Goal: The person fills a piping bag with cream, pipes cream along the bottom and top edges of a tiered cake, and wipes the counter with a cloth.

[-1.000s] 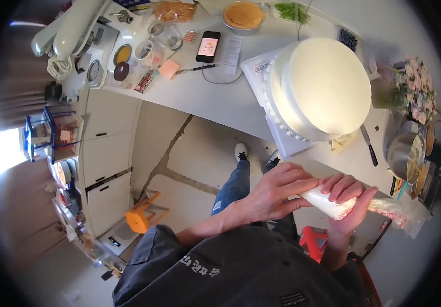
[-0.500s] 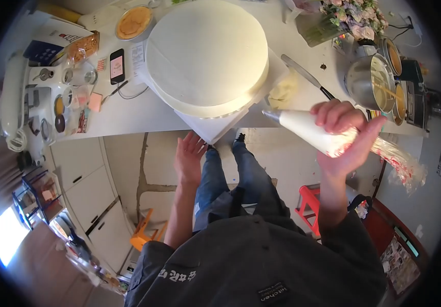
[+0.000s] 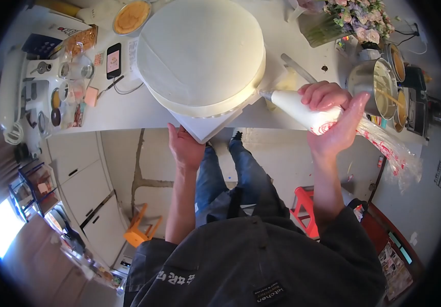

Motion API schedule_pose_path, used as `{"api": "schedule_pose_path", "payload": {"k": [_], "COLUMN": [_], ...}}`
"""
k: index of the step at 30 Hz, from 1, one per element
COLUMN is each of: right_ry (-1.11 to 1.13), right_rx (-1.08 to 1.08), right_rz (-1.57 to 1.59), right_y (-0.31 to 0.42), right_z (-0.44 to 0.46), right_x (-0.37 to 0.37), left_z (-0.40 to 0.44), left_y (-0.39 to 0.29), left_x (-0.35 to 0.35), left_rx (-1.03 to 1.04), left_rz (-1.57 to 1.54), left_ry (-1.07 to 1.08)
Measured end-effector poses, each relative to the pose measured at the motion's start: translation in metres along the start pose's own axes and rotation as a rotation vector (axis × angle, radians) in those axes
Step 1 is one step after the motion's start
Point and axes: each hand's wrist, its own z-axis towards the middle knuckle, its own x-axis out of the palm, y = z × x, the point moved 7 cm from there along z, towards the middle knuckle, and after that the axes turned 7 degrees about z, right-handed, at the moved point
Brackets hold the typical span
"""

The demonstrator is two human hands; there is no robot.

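Note:
A large round cake (image 3: 200, 51) covered in smooth white cream stands on a white square cake board (image 3: 205, 125), whose corner juts past the table's front edge. My left hand (image 3: 187, 148) is at that corner, its fingers curled in under the board and partly hidden, the thumb sticking up beside it. My right hand (image 3: 336, 117) is wrapped around a piping bag (image 3: 302, 110) filled with white cream. The bag's metal tip (image 3: 265, 94) is at the cake's lower right side, touching it or very close. Its twisted clear tail (image 3: 392, 151) hangs out behind my hand.
Right of the cake lie a long spatula (image 3: 297, 66), a metal bowl (image 3: 374, 87) of cream and a flower bouquet (image 3: 359, 23). On the left are a phone (image 3: 113, 60), a sponge cake in a tin (image 3: 132, 18) and clear cups (image 3: 72, 92). Stools (image 3: 141, 227) stand below.
My left hand has risen to the board's corner, its fingers going from spread to curled under it. My right hand has brought the piping bag up and left, its tip reaching the cake's side.

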Motion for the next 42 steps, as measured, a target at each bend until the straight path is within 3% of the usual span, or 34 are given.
{"api": "schedule_pose_path", "payload": {"k": [32, 42], "right_ry": [-0.001, 0.067], "right_rx": [0.01, 0.052], "right_rz": [-0.022, 0.029], "right_y": [-0.021, -0.023], "right_z": [0.011, 0.012], "right_x": [0.003, 0.012], "left_z": [-0.01, -0.008], "left_y": [0.008, 0.021], "left_x": [-0.005, -0.006], "left_rx": [0.143, 0.057], "left_rz": [-0.207, -0.282], "left_ry": [-0.102, -0.046]}}
